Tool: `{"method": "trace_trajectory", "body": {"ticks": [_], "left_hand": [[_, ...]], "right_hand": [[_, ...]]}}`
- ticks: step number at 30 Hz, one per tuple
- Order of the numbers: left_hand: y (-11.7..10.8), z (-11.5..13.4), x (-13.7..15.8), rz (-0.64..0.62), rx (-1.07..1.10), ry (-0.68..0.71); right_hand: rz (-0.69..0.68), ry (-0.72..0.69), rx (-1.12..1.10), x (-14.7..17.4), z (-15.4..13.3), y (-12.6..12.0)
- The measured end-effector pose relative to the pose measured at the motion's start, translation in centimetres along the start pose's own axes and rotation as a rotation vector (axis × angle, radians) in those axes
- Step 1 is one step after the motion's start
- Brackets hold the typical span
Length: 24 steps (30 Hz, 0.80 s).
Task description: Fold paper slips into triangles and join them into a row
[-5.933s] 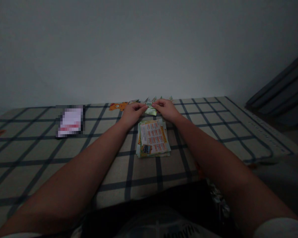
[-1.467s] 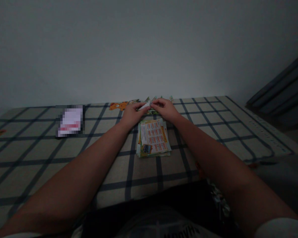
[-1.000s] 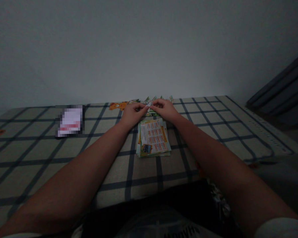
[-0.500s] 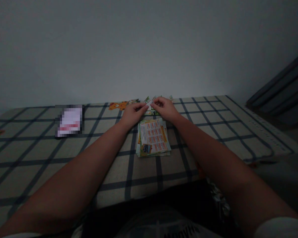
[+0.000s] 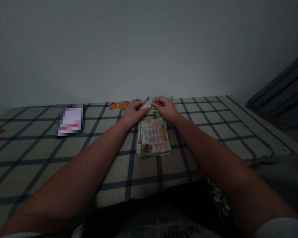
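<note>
Pinching white paper [image 5: 146, 105] with my left hand [image 5: 136, 111] and right hand [image 5: 166, 107], near frame centre, stack of printed sheets [image 5: 154, 136] just below.

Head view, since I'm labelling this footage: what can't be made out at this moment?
In the head view:
- White paper: its full shape, partly covered by the left hand and right hand.
- Pointed paper pieces beyond: their count, as the hands block some.
- Stack of printed sheets: its small print, too tiny and dim.
- Pixelated object: its details, lost in the mosaic.
- Clothing lettering: cut by the bottom edge.
</note>
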<state>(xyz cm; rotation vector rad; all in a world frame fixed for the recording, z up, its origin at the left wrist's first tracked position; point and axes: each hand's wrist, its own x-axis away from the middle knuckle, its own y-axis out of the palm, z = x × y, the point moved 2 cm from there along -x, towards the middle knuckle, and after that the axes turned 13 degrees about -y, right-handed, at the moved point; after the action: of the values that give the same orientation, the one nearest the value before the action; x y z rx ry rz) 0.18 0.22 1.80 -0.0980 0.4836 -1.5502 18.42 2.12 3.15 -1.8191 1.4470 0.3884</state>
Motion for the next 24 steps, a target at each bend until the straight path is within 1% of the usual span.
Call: {"method": "trace_trajectory", "body": {"ticks": [4, 8, 11, 14, 16, 18, 21, 24], "left_hand": [[0.0, 0.1, -0.1, 0.006, -0.057, 0.016], [-0.1, 0.1, -0.2, 0.053, -0.101, 0.026], [-0.2, -0.3, -0.4, 0.09, -0.041, 0.017], [-0.2, -0.6, -0.6, 0.068, 0.059, -0.015], [-0.1, -0.6, -0.6, 0.056, 0.074, -0.016], [0.0, -0.4, -0.5, 0.039, 0.055, -0.003], [0.0, 0.0, -0.3, -0.002, 0.008, 0.005], [-0.3, -0.1, -0.3, 0.015, -0.025, -0.011]], "right_hand": [[-0.007, 0.0, -0.038, 0.0, 0.0, 0.2], [-0.03, 0.059, -0.097, 0.0, 0.6, 0.4], [-0.08, 0.087, -0.134, 0.0, 0.7, 0.5], [-0.106, 0.082, -0.091, 0.1, 0.5, 0.4], [-0.096, 0.068, -0.044, 0.1, 0.3, 0.3], [-0.084, 0.055, -0.017, 0.1, 0.3, 0.2], [-0.082, 0.063, -0.032, 0.1, 0.6, 0.2], [-0.078, 0.093, -0.073, 0.0, 1.2, 0.4]]}}
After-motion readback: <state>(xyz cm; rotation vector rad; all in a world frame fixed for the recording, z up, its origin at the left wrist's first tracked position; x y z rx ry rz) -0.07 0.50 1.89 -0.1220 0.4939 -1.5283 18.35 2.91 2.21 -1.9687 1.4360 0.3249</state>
